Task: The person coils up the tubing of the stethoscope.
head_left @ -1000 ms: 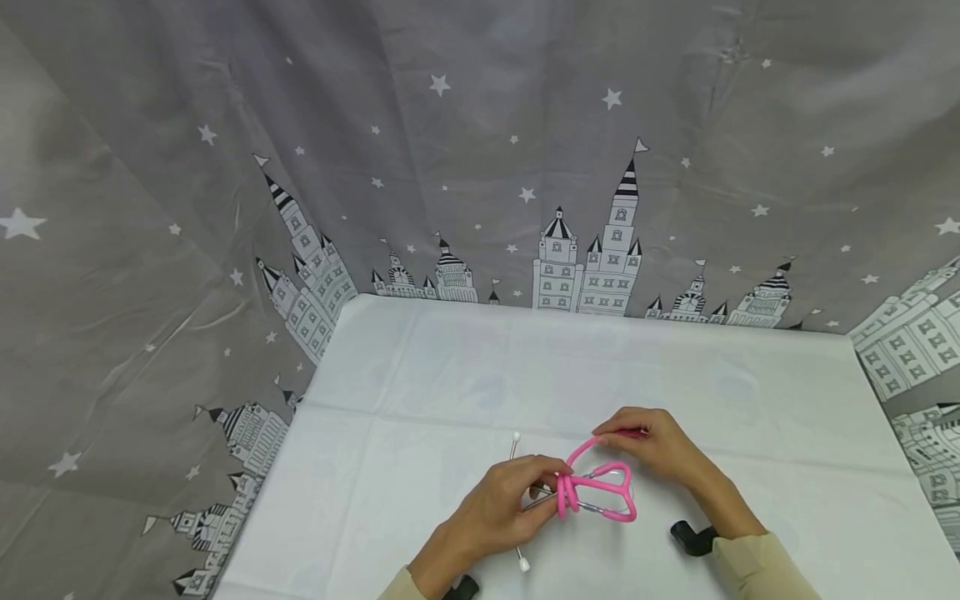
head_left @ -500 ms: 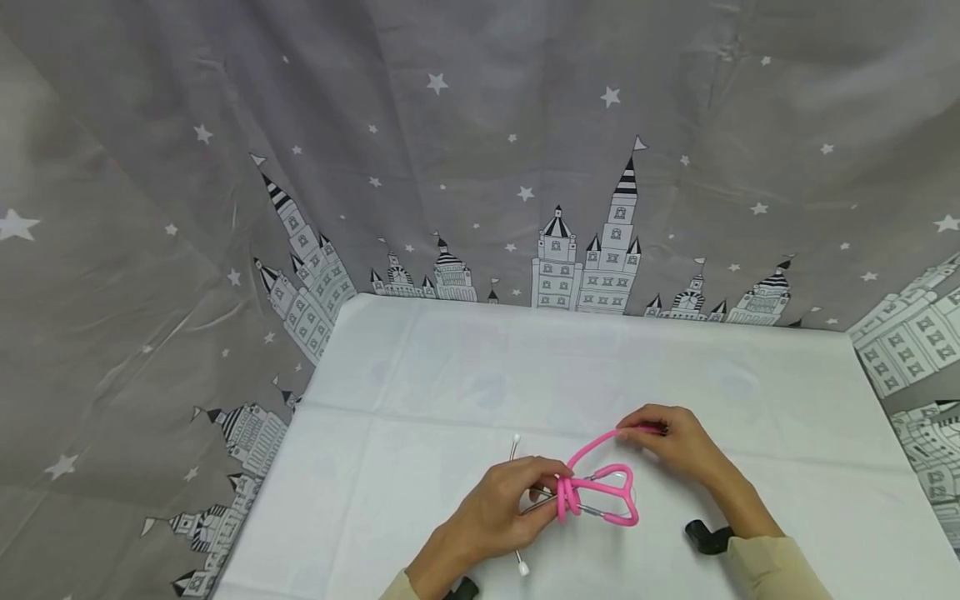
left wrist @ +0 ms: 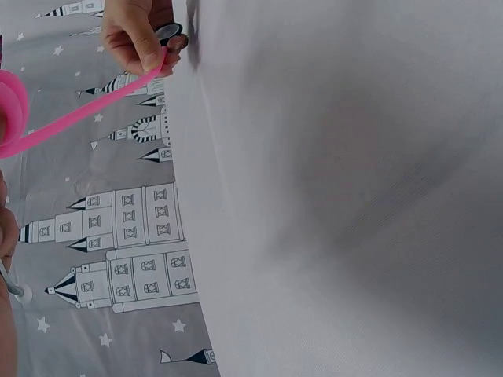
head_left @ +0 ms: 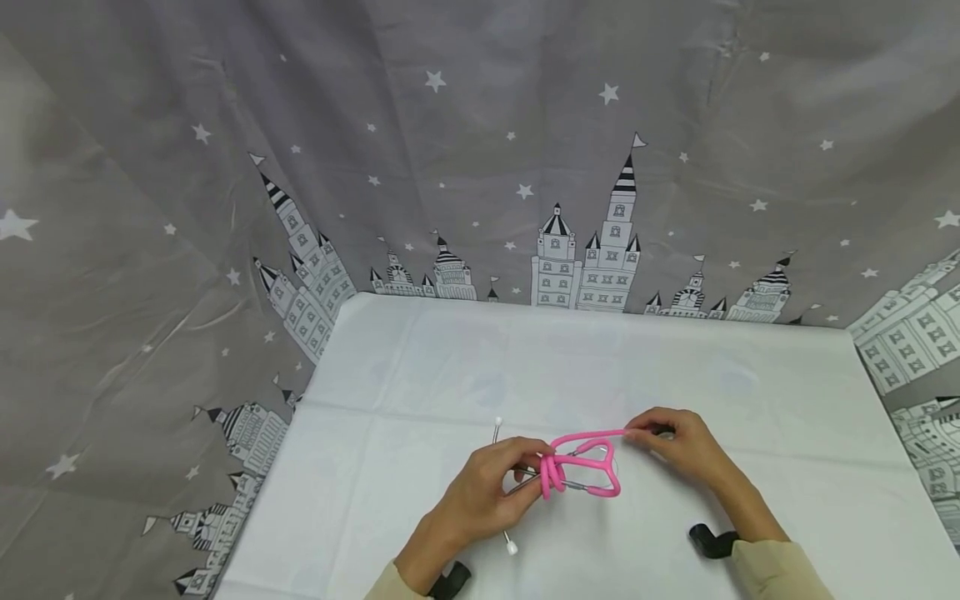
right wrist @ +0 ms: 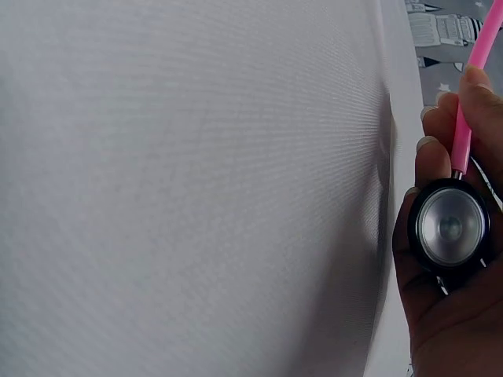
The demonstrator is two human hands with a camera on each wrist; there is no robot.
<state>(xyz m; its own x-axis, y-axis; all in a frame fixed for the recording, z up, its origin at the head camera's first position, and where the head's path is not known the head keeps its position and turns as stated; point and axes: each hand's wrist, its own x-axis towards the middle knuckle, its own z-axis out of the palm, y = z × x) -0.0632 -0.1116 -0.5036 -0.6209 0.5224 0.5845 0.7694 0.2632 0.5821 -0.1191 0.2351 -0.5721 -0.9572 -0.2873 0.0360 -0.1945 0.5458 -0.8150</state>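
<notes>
A stethoscope with pink tubing (head_left: pixel 551 477) is held between both hands above the table. My left hand (head_left: pixel 483 492) grips its metal ear tubes and the pink coils wound round them. White ear tips (head_left: pixel 512 548) stick out on either side of that hand. Right of the coils, the forked part of the tubing points away from the left hand. My right hand (head_left: pixel 681 446) pinches the tubing's free end, which runs across from the coils. In the right wrist view the round, black-rimmed chest piece (right wrist: pixel 450 228) lies against the palm, with the tubing between thumb and fingers.
A white cloth (head_left: pixel 420 358) covers the table. Behind it and at the sides hangs a grey curtain (head_left: pixel 450 167) printed with castles and stars. Black wrist devices (head_left: pixel 712 542) sit at both wrists.
My right hand has drawn the tubing end to the right, straightening it. The left hand has moved slightly left and away from the body with the coiled stethoscope.
</notes>
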